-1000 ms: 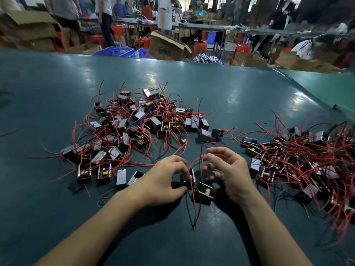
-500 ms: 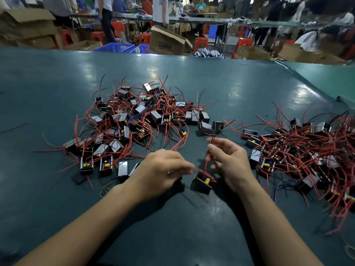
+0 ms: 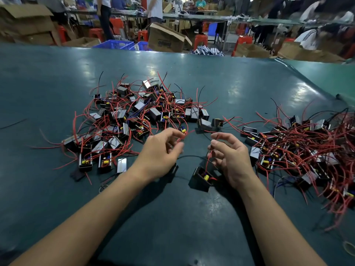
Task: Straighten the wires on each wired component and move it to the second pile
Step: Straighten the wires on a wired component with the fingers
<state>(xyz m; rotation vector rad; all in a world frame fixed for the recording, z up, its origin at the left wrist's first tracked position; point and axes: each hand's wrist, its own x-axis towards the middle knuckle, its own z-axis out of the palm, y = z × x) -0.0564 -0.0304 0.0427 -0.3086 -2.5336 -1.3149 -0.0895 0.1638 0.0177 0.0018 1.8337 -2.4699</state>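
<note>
One small black box component with a yellow part inside lies on the green table between my hands. My left hand pinches a red wire near its end. My right hand pinches another red wire that rises from the component. A black wire arcs between the two hands. A pile of similar components with red wires lies to the left and beyond. Another pile lies at the right.
Loose components sit between the piles. A stray black wire lies at the far left. Beyond the table's far edge stand cardboard boxes, blue crates, red stools and several people.
My hands have moved apart and upward, drawing the component's red wires out. The component has shifted slightly and now lies close to my right hand.
</note>
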